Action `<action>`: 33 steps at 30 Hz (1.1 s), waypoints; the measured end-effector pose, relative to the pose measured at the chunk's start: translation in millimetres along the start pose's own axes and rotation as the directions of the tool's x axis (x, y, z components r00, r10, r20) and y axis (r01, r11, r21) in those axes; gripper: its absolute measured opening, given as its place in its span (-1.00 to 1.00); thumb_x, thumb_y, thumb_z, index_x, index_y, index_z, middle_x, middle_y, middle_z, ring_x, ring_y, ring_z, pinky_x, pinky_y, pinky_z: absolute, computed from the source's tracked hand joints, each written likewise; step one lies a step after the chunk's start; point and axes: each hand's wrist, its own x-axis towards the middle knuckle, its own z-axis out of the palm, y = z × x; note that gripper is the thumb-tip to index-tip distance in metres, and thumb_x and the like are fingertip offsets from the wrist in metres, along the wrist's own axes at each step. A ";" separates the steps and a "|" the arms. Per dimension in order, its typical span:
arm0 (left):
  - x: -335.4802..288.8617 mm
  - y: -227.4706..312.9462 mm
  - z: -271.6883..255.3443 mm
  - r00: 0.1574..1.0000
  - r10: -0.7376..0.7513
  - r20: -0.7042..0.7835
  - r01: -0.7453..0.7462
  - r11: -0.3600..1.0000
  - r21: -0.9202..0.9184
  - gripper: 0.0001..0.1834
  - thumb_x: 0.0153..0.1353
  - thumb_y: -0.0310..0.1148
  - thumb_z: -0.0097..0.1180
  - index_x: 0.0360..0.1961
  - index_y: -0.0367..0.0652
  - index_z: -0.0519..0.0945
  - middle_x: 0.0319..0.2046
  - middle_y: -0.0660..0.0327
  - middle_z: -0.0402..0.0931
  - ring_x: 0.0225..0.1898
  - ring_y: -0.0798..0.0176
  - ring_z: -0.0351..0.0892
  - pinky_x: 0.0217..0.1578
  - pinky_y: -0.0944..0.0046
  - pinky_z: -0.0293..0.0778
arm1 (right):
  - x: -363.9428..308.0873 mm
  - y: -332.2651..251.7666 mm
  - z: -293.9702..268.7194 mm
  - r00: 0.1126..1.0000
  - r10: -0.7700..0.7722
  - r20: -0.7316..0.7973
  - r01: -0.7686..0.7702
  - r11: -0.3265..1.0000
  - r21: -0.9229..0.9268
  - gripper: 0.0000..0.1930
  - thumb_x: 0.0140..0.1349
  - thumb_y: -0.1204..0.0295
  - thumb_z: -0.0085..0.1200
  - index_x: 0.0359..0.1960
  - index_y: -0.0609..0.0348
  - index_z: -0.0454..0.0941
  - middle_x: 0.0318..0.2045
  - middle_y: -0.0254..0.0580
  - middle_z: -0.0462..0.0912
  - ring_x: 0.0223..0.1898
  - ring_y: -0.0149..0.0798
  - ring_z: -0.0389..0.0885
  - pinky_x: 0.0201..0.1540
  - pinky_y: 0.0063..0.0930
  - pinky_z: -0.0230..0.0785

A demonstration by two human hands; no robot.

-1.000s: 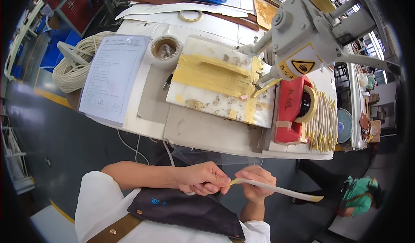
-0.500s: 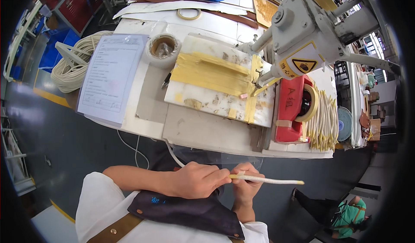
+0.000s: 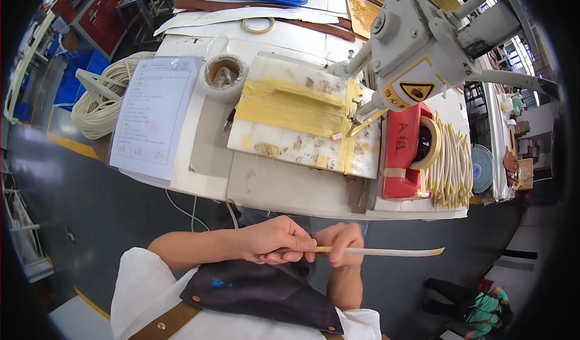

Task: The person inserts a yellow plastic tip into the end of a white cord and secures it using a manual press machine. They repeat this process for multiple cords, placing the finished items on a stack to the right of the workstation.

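Observation:
A short length of white cord (image 3: 393, 252) with yellow tape at its ends lies level between my hands, in front of the table's near edge. My left hand (image 3: 277, 239) is closed on its left end, thumb on top. Just to the right, my right hand (image 3: 342, 243) has its fingers curled round the cord beside the yellow part; it is slightly blurred. The cord's far end sticks out to the right, past that hand. Several similar white cords with yellow tips (image 3: 450, 165) lie side by side on the table at right.
A red tape dispenser (image 3: 401, 152) stands beside the cords. Left of it is a white board with yellow tape (image 3: 290, 110), under a grey machine head (image 3: 417, 44). A clear tape roll (image 3: 223, 77), a paper sheet (image 3: 154, 119) and coiled cord (image 3: 99, 107) are farther left. Another person (image 3: 483, 310) is at lower right.
The cord has shifted right, its far end reaching farther out. My right hand has turned from gripping underneath to having its fingers over the cord. My left hand's fingers have loosened slightly.

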 end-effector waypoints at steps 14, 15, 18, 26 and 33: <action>-11.7 9.2 1.2 0.308 0.929 0.205 0.234 -0.283 0.930 -0.80 0.16 -0.32 0.41 -0.36 -0.15 0.63 -0.63 0.27 0.52 -0.70 0.24 0.51 -0.66 0.27 0.40 | 50.0 -35.4 19.3 0.902 0.010 -0.432 -0.229 0.858 -0.459 -0.75 0.50 0.42 0.02 -0.06 0.37 0.67 -0.40 -0.22 0.62 -0.43 -0.43 0.53 -0.37 -0.53 0.36; -11.8 7.3 -0.8 0.292 0.928 0.231 0.326 -0.324 0.888 -0.79 0.16 -0.30 0.40 -0.40 -0.13 0.60 -0.64 0.29 0.51 -0.71 0.22 0.53 -0.68 0.26 0.42 | 55.6 -33.5 17.1 0.901 0.005 -0.433 -0.229 0.854 -0.468 -0.74 0.51 0.40 0.01 -0.06 0.37 0.67 -0.40 -0.24 0.61 -0.42 -0.44 0.53 -0.35 -0.54 0.37; -15.7 10.5 4.3 0.298 0.954 0.033 0.250 -0.111 0.962 -0.87 0.21 -0.37 0.34 -0.34 -0.19 0.66 -0.57 0.21 0.55 -0.65 0.19 0.55 -0.62 0.24 0.44 | 76.3 -38.2 10.7 0.856 0.000 -0.517 -0.237 0.889 -0.392 -0.72 0.52 0.36 0.00 -0.07 0.37 0.65 -0.43 -0.29 0.56 -0.39 -0.46 0.52 -0.28 -0.52 0.45; -72.0 30.7 29.0 0.342 0.940 -0.005 0.091 -0.028 0.995 -0.79 0.23 -0.53 0.26 -0.10 -0.33 0.71 -0.43 0.08 0.60 -0.49 0.08 0.59 -0.45 0.18 0.50 | 109.0 -51.8 -18.1 0.705 -0.117 -0.699 -0.271 0.867 -0.419 -0.63 0.45 0.47 0.08 0.20 0.45 0.49 -0.38 -0.29 0.61 -0.40 -0.49 0.57 -0.32 -0.53 0.54; -16.2 42.4 -17.1 0.283 0.917 0.281 0.191 -0.341 0.920 -0.76 0.18 -0.55 0.27 -0.10 -0.31 0.70 -0.38 0.07 0.61 -0.39 0.05 0.59 -0.37 0.14 0.50 | 121.6 -53.6 -43.3 0.644 -0.348 -0.682 -0.529 0.442 -0.725 -0.42 0.32 0.54 0.21 0.35 0.43 0.34 -0.46 -0.30 0.60 -0.50 -0.50 0.56 -0.42 -0.58 0.49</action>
